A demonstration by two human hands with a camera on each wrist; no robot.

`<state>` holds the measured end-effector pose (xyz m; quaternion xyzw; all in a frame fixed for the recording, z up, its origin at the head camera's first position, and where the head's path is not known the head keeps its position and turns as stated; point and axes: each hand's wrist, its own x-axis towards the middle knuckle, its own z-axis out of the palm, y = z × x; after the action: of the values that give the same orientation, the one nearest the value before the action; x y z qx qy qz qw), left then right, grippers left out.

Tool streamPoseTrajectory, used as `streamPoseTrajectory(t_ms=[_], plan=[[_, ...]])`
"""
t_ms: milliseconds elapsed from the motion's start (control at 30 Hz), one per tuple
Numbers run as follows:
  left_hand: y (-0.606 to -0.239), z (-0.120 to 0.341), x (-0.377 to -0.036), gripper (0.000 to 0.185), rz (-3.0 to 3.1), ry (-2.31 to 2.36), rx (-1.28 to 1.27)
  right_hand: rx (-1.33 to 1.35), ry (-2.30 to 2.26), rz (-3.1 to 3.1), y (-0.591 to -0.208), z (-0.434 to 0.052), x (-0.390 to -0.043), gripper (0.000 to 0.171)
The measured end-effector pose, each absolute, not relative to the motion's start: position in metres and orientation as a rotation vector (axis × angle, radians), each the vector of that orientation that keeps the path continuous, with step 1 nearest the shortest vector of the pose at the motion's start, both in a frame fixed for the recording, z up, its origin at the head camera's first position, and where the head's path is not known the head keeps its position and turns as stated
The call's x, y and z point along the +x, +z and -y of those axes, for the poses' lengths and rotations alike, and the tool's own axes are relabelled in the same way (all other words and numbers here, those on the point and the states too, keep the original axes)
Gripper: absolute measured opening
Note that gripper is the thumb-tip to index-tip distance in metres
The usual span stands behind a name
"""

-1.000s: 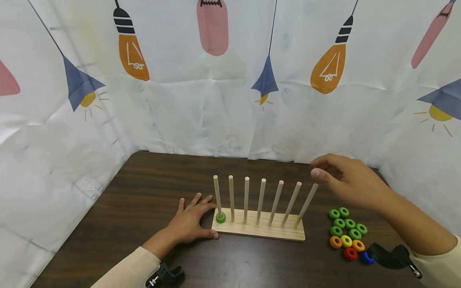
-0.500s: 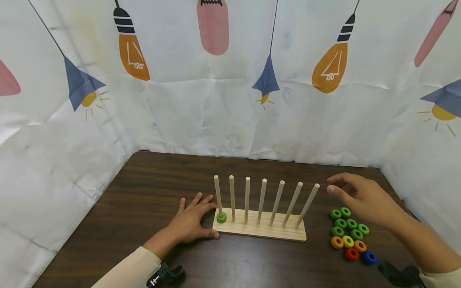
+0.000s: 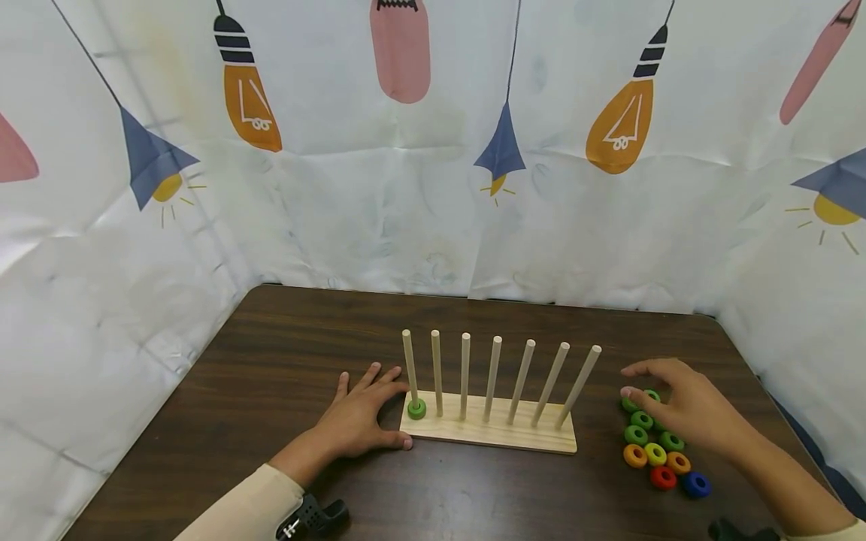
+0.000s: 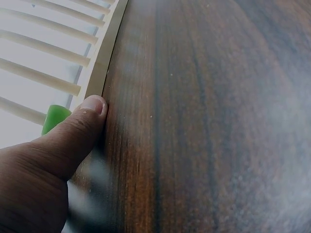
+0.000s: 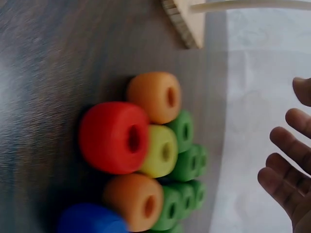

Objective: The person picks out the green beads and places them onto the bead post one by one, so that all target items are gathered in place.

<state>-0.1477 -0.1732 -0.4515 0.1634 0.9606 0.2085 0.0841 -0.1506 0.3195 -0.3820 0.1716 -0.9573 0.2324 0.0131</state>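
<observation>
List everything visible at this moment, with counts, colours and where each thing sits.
Wooden peg rack: one, pale wood, seven upright pegs, mid-table.
Ring on peg: one, green, at the foot of the leftmost peg.
Loose rings: a cluster right of the rack; two orange, one yellow, one red, one blue, several green partly hidden by the hand.
Table: one, dark wood.
Backdrop cloth: white, printed with lamps and bulbs.
Left hand: flat on the table, thumb touching the rack's left end.
Right hand: fingers relaxed, over the green rings.
</observation>
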Motion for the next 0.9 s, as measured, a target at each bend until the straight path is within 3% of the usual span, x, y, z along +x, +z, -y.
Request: streamPoseTrajectory(t_ms=[600,900], plan=[[-0.451,0.173,-0.147,0.083,-2.868,0.616,0.486,0.665,0.649,3.035,-0.422,-0.339,-0.164,0.012],[-0.451,0.174,-0.146,0.084,-2.868,0.613,0.492,0.637,0.637,3.068,-0.428,-0.342,-0.166,0.01]])
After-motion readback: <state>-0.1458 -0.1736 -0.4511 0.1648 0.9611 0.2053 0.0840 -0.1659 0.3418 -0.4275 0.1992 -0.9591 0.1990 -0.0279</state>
